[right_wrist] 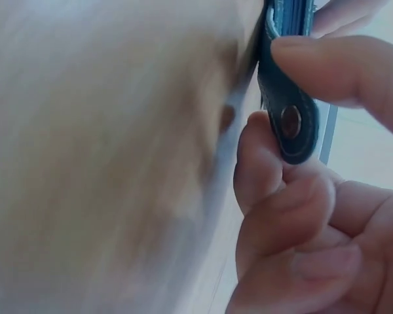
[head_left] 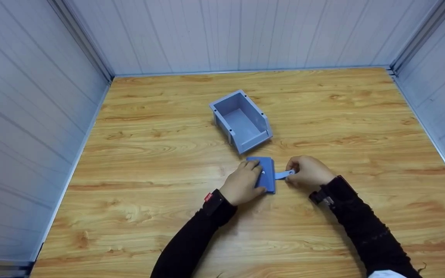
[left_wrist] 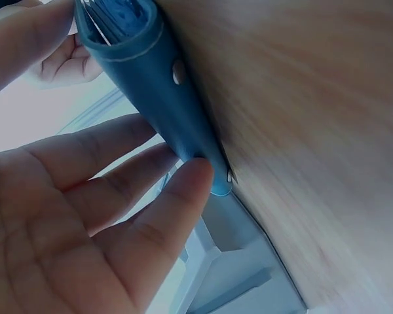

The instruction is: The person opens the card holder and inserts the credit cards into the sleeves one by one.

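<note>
A blue card holder [head_left: 267,178] with pale stitching lies flat on the wooden table, its snap strap [head_left: 282,175] sticking out to the right. My left hand [head_left: 242,182] holds it down from the left, thumb near the front edge and fingers across the cover. In the left wrist view, fingertips touch the folded spine [left_wrist: 147,91], and a stack of sleeves or cards shows at its end. My right hand [head_left: 310,172] pinches the strap near its tip. The right wrist view shows a round metal snap [right_wrist: 291,122] on that strap, facing the camera.
Just behind the card holder stands a grey open-front plastic bin [head_left: 242,121], set at an angle with nothing visible inside. White panel walls [head_left: 222,36] border the wooden table [head_left: 149,154] at the back and both sides.
</note>
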`<state>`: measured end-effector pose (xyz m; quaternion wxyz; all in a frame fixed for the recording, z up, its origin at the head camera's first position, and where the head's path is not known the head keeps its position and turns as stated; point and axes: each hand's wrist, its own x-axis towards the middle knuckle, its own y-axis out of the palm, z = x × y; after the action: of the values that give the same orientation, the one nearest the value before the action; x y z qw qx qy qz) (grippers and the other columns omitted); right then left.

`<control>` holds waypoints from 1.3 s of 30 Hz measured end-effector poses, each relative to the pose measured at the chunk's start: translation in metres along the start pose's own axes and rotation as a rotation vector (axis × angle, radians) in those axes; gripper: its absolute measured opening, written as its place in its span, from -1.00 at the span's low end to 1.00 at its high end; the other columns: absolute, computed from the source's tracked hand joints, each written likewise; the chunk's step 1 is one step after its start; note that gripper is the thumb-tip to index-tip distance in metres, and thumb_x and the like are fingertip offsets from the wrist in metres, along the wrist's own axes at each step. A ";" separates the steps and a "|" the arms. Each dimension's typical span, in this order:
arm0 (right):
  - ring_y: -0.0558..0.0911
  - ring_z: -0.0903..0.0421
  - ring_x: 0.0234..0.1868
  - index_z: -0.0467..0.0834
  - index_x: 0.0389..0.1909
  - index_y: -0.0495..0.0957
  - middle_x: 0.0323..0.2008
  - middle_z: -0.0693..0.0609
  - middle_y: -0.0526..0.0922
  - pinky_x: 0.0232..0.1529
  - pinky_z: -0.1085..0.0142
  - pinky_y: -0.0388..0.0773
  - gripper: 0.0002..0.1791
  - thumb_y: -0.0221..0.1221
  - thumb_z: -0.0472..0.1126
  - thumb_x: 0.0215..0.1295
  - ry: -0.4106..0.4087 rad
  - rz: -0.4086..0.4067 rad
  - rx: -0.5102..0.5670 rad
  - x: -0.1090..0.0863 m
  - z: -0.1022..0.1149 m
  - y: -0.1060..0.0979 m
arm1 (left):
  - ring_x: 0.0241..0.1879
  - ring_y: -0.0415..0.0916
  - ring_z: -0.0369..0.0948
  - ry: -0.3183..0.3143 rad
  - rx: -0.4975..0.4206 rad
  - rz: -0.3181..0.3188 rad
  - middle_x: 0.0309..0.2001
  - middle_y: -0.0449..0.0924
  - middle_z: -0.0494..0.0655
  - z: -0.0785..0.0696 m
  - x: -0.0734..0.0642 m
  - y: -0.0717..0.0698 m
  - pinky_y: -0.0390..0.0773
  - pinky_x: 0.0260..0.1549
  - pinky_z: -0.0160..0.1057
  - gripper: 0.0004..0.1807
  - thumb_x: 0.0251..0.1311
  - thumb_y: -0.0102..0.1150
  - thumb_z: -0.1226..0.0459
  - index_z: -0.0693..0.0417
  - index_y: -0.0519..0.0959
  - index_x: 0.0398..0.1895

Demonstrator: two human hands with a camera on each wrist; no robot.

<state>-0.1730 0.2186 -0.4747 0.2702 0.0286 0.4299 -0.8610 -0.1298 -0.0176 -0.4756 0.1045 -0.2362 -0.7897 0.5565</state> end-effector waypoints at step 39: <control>0.45 0.25 -0.53 -0.18 -0.43 0.64 -0.59 0.14 0.51 -0.50 0.48 0.35 -0.76 0.47 -0.13 0.00 -0.149 -0.111 0.082 0.028 0.034 0.024 | 0.38 0.27 0.05 -0.005 -0.025 -0.063 0.37 0.36 0.15 0.000 -0.002 0.001 0.35 0.36 -0.12 -0.25 0.11 0.34 -0.01 0.29 0.44 0.26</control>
<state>-0.1784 0.1690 -0.4785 0.2517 -0.0482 0.3739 -0.8914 -0.1281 -0.0184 -0.4770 0.1169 -0.2112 -0.8038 0.5438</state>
